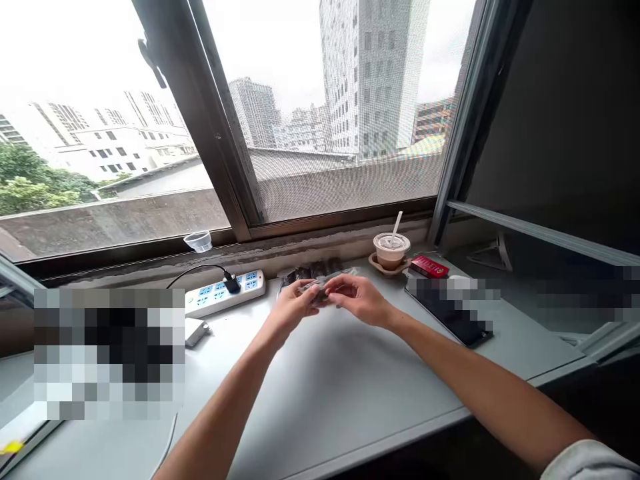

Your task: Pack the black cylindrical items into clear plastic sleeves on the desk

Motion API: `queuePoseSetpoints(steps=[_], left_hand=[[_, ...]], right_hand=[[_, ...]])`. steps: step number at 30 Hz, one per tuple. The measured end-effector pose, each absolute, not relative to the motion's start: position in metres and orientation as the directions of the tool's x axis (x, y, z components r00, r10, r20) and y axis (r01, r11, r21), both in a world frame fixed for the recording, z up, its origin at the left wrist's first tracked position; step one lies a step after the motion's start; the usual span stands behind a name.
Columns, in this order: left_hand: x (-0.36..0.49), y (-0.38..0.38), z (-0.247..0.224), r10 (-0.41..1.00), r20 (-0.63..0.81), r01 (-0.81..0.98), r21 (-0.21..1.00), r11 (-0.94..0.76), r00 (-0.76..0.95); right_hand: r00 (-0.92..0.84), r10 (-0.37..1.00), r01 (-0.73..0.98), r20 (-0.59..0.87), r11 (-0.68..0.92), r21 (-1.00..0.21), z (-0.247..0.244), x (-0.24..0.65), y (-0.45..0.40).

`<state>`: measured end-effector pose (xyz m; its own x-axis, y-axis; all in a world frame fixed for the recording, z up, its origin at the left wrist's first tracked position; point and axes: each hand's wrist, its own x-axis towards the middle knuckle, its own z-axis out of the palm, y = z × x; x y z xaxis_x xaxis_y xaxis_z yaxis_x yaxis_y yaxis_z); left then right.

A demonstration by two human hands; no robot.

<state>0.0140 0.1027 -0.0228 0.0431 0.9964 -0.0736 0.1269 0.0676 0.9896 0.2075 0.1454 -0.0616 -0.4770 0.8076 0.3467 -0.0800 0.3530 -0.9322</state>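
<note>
Over the back half of the desk, my left hand (296,303) and my right hand (361,300) are close together, both closed on a small see-through plastic packet (323,292). Its contents look greyish and are too small to name. The fingers and thumbs of both hands pinch it from either side, covering part of it. Just behind the hands lie several dark items in plastic wrapping (305,272), partly hidden by my fingers.
A power strip (195,308) with a black plug (232,283) stands left. A lidded drink cup (392,250) sits in a cardboard holder right of my hands, near a red box (429,266) and a black tablet-like slab (450,313). A plastic tub (199,241) rests on the sill.
</note>
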Motion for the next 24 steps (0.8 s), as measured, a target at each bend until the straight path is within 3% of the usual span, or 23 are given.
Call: queuePoseSetpoints(steps=[3,7,10,14,20,24], left_hand=[[-0.011,0.101,-0.017,0.998,0.018,0.282,0.959,0.001,-0.065],[-0.038,0.093,0.008,0.983,0.182,0.401,0.902,-0.159,-0.018],[-0.047,0.086,0.027,0.973,0.232,0.356,0.908,-0.222,0.017],[-0.045,0.083,0.037,0.971,0.239,0.319,0.919,-0.230,0.012],[-0.044,0.085,0.042,0.941,0.320,0.382,0.888,-0.257,-0.111],[-0.055,0.082,0.053,0.896,0.391,0.485,0.837,-0.252,-0.210]], right_hand=[[-0.274,0.904,0.048,0.328,0.353,-0.934,-0.062,0.217,0.160],[-0.181,0.981,0.073,0.067,0.081,-0.994,-0.061,0.228,0.174],[-0.328,0.936,-0.069,-0.123,-0.154,-0.986,-0.057,0.229,0.171],[-0.587,0.798,-0.284,-0.135,-0.359,-0.889,-0.052,0.227,0.162],[-0.776,0.618,-0.245,-0.128,-0.481,-0.842,-0.056,0.230,0.160],[-0.789,0.601,-0.229,-0.128,-0.481,-0.847,-0.058,0.231,0.159]])
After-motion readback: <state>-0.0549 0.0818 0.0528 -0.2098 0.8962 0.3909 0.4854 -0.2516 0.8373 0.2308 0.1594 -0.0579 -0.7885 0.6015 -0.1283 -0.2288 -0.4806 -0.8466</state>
